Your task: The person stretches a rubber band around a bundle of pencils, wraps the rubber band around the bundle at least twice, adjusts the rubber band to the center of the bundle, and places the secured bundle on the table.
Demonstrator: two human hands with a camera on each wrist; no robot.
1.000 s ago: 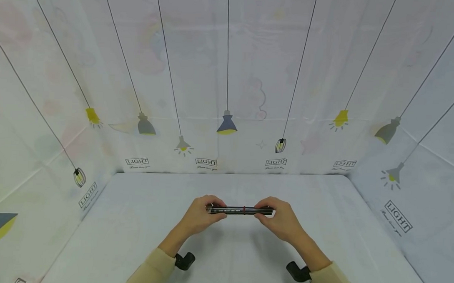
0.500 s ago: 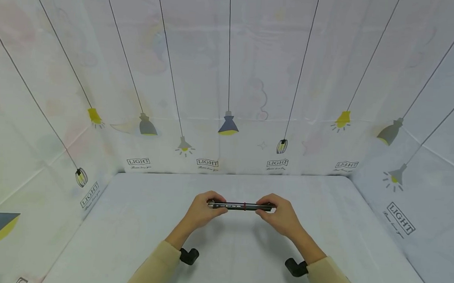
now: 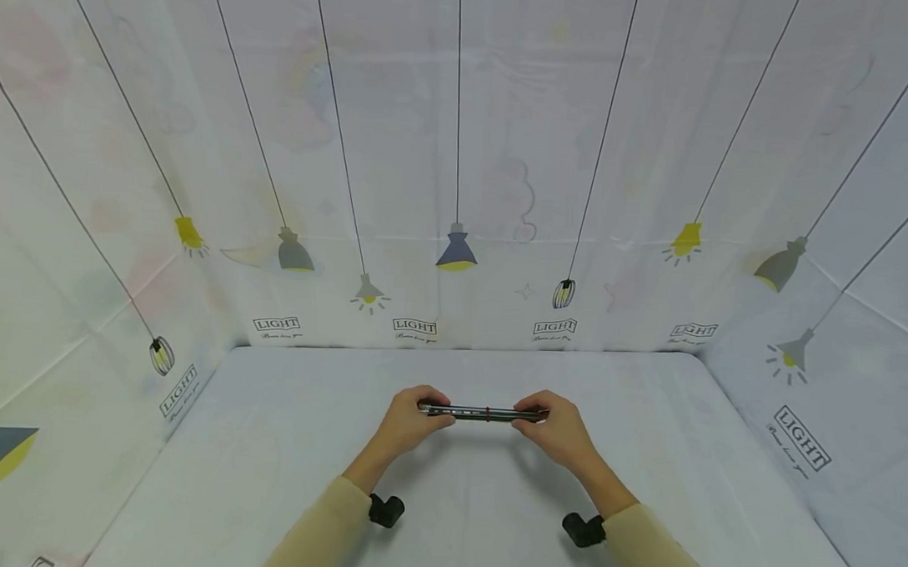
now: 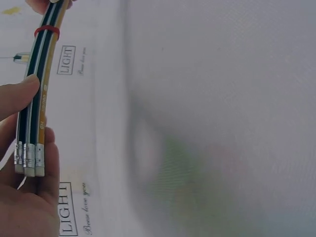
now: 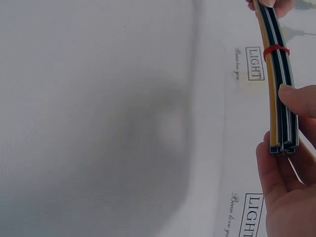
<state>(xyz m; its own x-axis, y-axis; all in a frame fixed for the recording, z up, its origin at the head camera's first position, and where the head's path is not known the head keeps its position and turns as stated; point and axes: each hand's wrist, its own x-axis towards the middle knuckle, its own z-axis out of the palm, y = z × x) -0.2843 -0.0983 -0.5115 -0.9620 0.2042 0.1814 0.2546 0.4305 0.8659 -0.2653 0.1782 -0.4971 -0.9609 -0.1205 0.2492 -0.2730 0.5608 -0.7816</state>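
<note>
A bundle of pencils (image 3: 468,413) is held level above the white table, spanning both hands. Dark green striped pencils and a yellow one (image 4: 48,84) lie side by side, bound by a red rubber band (image 4: 47,31) around the middle. My left hand (image 3: 412,415) pinches the end with the white erasers (image 4: 29,171) and silver ferrules, thumb on top and fingers beneath. At the opposite, blunt end (image 5: 284,147), my right hand (image 3: 557,425) grips the bundle the same way, its thumb (image 5: 298,100) pressing from above.
The white-covered table (image 3: 465,501) stretches below both hands. Behind it and at its sides hang white sheets (image 3: 384,147) printed with lamps and the word LIGHT. Black wrist mounts (image 3: 386,510) sit at the sleeve cuffs.
Both hands and the pencil bundle have risen slightly in the head view, then stayed nearly still. The forearms have drawn a little closer together.
</note>
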